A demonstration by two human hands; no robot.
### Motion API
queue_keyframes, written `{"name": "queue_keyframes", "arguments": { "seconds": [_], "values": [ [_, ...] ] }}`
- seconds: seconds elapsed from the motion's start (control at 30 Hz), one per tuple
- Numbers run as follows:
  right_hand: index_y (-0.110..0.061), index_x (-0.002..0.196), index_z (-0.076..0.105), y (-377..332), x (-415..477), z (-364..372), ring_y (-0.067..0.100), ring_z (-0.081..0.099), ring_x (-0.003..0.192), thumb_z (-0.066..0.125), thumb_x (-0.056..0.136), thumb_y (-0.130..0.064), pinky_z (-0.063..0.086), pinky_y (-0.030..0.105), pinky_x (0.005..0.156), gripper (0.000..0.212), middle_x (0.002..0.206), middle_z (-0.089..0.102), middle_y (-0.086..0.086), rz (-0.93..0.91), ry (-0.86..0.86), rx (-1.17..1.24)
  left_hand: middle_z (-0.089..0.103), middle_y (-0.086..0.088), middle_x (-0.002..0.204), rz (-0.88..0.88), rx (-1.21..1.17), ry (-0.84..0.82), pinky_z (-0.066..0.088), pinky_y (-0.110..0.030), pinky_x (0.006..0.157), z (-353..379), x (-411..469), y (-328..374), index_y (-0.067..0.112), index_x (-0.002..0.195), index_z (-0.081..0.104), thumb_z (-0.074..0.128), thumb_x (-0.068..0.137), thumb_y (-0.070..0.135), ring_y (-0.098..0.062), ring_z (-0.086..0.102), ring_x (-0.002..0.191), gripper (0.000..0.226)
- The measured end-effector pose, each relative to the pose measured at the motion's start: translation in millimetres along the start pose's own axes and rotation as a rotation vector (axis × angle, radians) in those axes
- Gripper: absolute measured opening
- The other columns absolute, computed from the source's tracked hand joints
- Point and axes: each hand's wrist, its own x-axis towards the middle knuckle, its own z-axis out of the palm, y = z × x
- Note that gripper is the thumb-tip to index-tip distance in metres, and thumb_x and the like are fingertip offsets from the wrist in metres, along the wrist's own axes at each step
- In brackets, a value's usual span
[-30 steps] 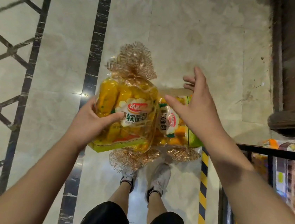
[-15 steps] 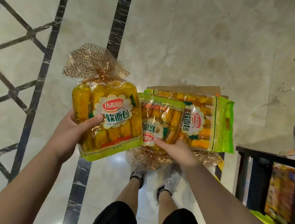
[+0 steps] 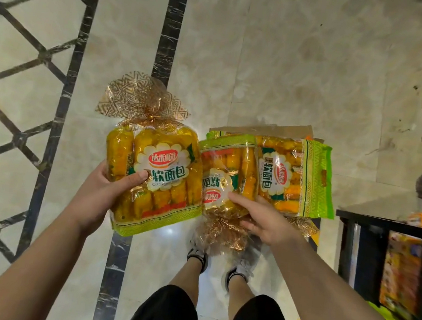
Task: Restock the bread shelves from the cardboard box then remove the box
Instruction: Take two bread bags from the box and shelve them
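Left hand [image 3: 101,193] grips bread bag [image 3: 158,172], right hand [image 3: 268,227] 2nd bag [image 3: 225,177]; shelf [image 3: 381,223] at right.

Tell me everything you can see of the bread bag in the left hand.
The bread bag is clear plastic packed with rows of yellow rolls, with a white flower-shaped label, a green patterned band at its near end and a gold-printed top gathered and tied at the far end. The left hand grips its left edge, thumb on the front, holding it in the air.
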Motion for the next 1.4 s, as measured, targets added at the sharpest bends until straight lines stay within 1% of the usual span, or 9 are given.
{"name": "queue_keyframes", "arguments": {
  "seconds": [0.1,0.2,0.47,0.63,0.83,0.97,1.1,1.23,1.4],
  "values": [
    [-0.029,0.132,0.059,-6.4,-12.2,-11.1,0.021,0.071,0.113,0.098,0.060,-0.039,0.049,0.048,0.109,0.083,0.115,0.078,-0.002,-0.081,-0.044,0.007,0.076,-0.003,0.120,0.023,0.028,-0.010,0.057,-0.050,0.094,5.2,-5.5,6.9,0.027,0.132,0.064,0.093,0.051,0.058,-0.026,0.075,0.107,0.091],
    [-0.028,0.131,0.059,-16.4,-35.5,-23.4,0.024,0.074,0.105,0.096,0.058,-0.042,0.056,0.050,0.100,0.083,0.112,0.078,0.001,-0.146,-0.001,-0.048,0.076,-0.004,0.121,0.036,0.029,-0.029,0.056,-0.050,0.094,14.1,-12.2,14.4,0.026,0.132,0.064,0.095,0.044,0.063,-0.027,0.074,0.108,0.100],
    [-0.042,0.127,0.046,-50.6,-168.4,-93.6,0.011,0.066,0.097,0.083,0.081,-0.041,0.055,0.033,0.078,0.060,0.109,0.065,-0.014,-0.345,0.174,-0.276,0.077,-0.006,0.117,0.061,0.064,-0.191,0.060,-0.048,0.090,62.0,-45.5,66.5,0.023,0.131,0.064,0.089,0.076,0.027,-0.031,0.075,0.106,0.060],
    [-0.040,0.129,0.054,-56.0,-263.1,-150.4,0.012,0.071,0.099,0.086,0.064,-0.061,0.060,0.038,0.084,0.075,0.114,0.071,-0.011,-0.437,0.261,-0.379,0.076,-0.005,0.121,0.089,0.144,-0.362,0.061,-0.049,0.090,106.7,-70.1,113.3,0.025,0.136,0.060,0.091,0.074,0.035,-0.031,0.074,0.109,0.069],
    [-0.042,0.120,0.049,-53.6,-370.1,-189.8,-0.004,0.060,0.092,0.078,0.080,-0.058,0.050,0.021,0.074,0.053,0.106,0.060,-0.025,-0.551,0.436,-0.524,0.076,-0.004,0.119,0.191,0.244,-0.548,0.060,-0.046,0.091,178.4,-101.0,171.7,0.022,0.134,0.061,0.088,0.074,0.032,-0.029,0.073,0.111,0.067],
    [-0.039,0.121,0.056,-31.0,-423.5,-207.8,0.006,0.067,0.101,0.079,0.078,-0.061,0.057,0.028,0.086,0.054,0.113,0.067,-0.018,-0.597,0.550,-0.425,0.080,0.000,0.107,0.286,0.256,-0.663,0.064,-0.029,0.071,219.2,-124.8,204.7,0.023,0.122,0.063,0.089,0.075,0.022,-0.021,0.077,0.097,0.053],
    [-0.039,0.126,0.058,2.1,-469.9,-210.2,0.001,0.068,0.101,0.079,0.080,-0.056,0.054,0.021,0.079,0.053,0.114,0.069,-0.019,-0.644,0.647,-0.302,0.077,-0.008,0.118,0.370,0.316,-0.796,0.064,-0.036,0.077,247.0,-135.4,232.7,0.019,0.127,0.064,0.100,0.035,0.056,-0.029,0.075,0.104,0.105],
    [-0.038,0.123,0.062,50.7,-499.3,-191.8,0.008,0.072,0.101,0.081,0.067,-0.067,0.059,0.038,0.092,0.066,0.115,0.073,-0.013,-0.649,0.778,-0.121,0.077,-0.007,0.118,0.424,0.376,-0.948,0.061,-0.045,0.087,269.0,-144.9,249.3,0.020,0.128,0.063,0.099,0.040,0.053,-0.030,0.074,0.107,0.101],
    [-0.033,0.126,0.063,137.2,-515.6,-129.9,0.016,0.076,0.100,0.093,0.059,-0.059,0.062,0.041,0.083,0.078,0.116,0.075,-0.006,-0.624,0.953,0.263,0.076,-0.009,0.120,0.396,0.475,-1.163,0.057,-0.049,0.094,295.1,-162.2,235.0,0.017,0.133,0.061,0.099,0.043,0.052,-0.032,0.074,0.108,0.104]
  ]
}}
